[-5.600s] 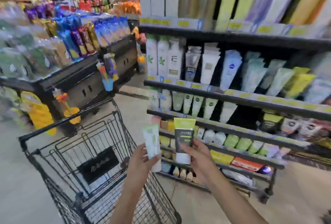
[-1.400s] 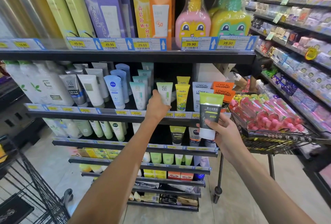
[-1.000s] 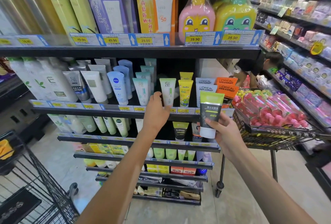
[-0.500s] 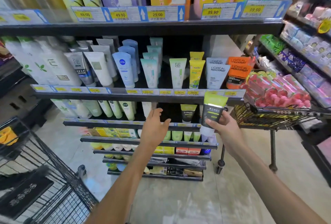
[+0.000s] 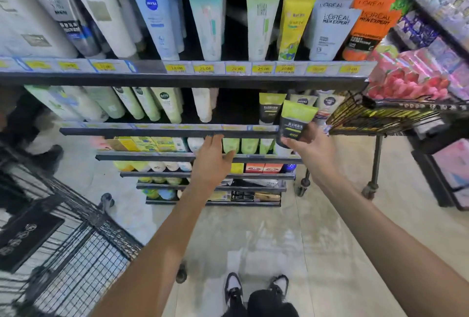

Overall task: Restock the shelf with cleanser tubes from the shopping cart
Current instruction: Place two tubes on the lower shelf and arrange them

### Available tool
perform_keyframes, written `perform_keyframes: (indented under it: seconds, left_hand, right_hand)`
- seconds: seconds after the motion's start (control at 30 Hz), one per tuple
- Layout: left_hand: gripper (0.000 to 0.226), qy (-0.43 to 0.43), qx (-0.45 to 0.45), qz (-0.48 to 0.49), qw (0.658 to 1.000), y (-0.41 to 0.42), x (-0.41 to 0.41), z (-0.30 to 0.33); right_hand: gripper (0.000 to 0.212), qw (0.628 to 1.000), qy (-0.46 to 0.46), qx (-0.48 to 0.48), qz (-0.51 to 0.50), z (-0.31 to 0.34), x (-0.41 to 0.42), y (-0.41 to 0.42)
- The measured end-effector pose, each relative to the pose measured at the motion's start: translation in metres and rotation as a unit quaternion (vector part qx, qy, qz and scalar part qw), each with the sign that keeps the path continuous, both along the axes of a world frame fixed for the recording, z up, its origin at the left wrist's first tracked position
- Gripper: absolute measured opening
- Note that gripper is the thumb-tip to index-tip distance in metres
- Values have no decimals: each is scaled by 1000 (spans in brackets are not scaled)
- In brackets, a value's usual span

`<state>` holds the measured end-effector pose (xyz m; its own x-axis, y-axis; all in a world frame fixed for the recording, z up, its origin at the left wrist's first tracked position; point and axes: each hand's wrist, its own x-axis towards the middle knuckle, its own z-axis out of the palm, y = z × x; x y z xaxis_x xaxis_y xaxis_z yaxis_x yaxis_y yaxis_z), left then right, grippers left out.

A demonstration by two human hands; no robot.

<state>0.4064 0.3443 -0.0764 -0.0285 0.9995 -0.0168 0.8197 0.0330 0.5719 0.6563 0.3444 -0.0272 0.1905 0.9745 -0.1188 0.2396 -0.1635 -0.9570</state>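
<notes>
My right hand (image 5: 311,146) grips a green-and-black cleanser tube (image 5: 294,121), held just in front of the second shelf (image 5: 167,131). A matching green-and-black tube (image 5: 269,108) stands on that shelf right behind it. My left hand (image 5: 213,162) is empty, fingers straight, reaching toward the front edge of the same shelf. On the shelf above, the pale green tube (image 5: 260,27) stands upright beside a yellow tube (image 5: 293,25). The black wire shopping cart (image 5: 58,248) is at the lower left.
The upper shelf (image 5: 177,75) holds rows of white, blue and orange tubes with yellow price tags. A wire basket stand (image 5: 375,113) with pink packs juts out at the right. Lower shelves hold small boxes. My shoes (image 5: 256,288) are on the tiled floor.
My left hand has let go of the pale green tube on the upper shelf and dropped to the second shelf. My right hand has lowered the green-and-black tube. The view has tilted downward.
</notes>
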Motion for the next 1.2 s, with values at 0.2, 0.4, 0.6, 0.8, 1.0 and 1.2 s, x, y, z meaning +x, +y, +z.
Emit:
perform_keyframes:
  seconds: [0.2, 0.4, 0.6, 0.8, 1.0, 1.2]
  left_hand:
    - [52, 35, 17, -33, 999, 10, -11, -37]
    - [55, 137, 67, -62, 986, 35, -22, -51]
    - [61, 202, 96, -61, 973, 59, -28, -54]
    - [59, 232, 142, -47, 961, 68, -34, -59]
    - [62, 259, 156, -53, 952, 76, -46, -68]
    - [64, 250, 177, -64, 950, 75, -49, -76]
  right_hand:
    - [46, 999, -38, 31, -4, -31, -7, 15]
    - [54, 997, -81, 16, -12, -47, -14, 35]
    - [59, 997, -71, 16, 4, -47, -45, 61]
    - [46, 994, -81, 63, 31, -45, -86, 89]
    - [41, 990, -88, 106, 10, -55, -113, 106]
    - [37, 985, -130, 115, 9, -57, -129, 122]
